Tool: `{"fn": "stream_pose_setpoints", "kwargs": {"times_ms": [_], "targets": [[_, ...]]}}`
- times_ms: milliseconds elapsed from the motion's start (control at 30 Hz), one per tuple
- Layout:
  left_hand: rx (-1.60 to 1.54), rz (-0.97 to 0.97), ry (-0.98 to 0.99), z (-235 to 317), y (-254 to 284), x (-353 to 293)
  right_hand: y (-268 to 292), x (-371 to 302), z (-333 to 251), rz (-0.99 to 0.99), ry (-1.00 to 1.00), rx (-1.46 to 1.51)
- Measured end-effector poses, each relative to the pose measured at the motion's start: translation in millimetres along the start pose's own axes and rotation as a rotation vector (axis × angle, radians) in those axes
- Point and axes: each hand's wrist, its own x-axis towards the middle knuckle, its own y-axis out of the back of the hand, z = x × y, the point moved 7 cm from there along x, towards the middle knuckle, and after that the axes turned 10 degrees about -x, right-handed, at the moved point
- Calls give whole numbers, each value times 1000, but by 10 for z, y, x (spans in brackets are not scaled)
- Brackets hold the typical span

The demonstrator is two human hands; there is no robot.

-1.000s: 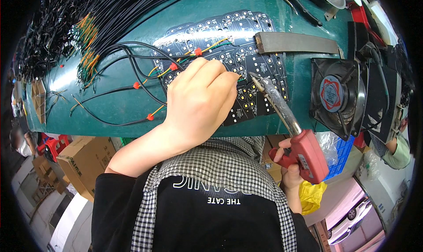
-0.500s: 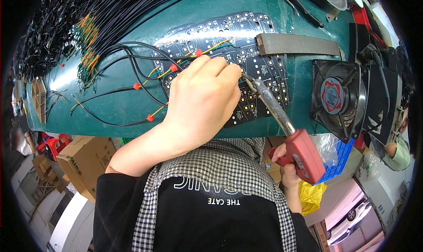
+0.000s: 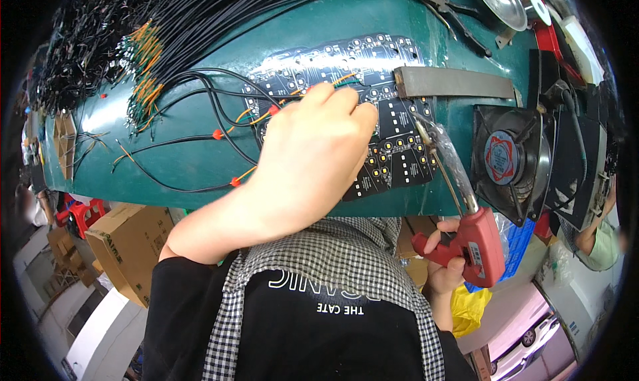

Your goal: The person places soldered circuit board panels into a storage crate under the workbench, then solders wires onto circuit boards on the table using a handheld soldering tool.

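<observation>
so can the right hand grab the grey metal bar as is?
Probably not without setting something down: the right hand is wrapped around the red soldering gun. The way itself looks free, with nothing seen lying on top of the grey metal bar.

- Black T-shirt [image 3: 319, 348] at lower middle, pale lettering [image 3: 340, 308] across the chest, one line outlined and partly covered, another solid.
- Black-and-white checked apron [image 3: 326, 248] over it, its cloth creased.
- Matching checked straps [image 3: 219, 331] on both sides.
- Black left sleeve [image 3: 183, 294] ending near the elbow.
- Left hand [image 3: 316, 154] and right hand [image 3: 447, 271] bare.
</observation>
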Motion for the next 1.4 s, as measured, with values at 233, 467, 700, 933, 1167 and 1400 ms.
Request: {"fn": "stream_pose_setpoints", "kwargs": {"times_ms": [233, 467, 700, 933, 1167, 1400], "targets": [[203, 148, -157, -729, 334, 874, -6, -9, 15, 4, -48, 18], [318, 191, -128, -947, 172, 1204, -19, -51, 14, 27, -37, 49], [-764, 235, 90, -1022, 627, 1076, 28, -139, -1, 57, -24, 53], [-116, 190, -171, -54, 1002, -282, -1, -248, -12, 28, 2, 23], [114, 177, -309, -79, 283, -1265, -159, -446, 83, -191, -76, -38], [206, 247, -278, -163, 271, -1462, -319, -450, 73, -282, -5, -314]]}}
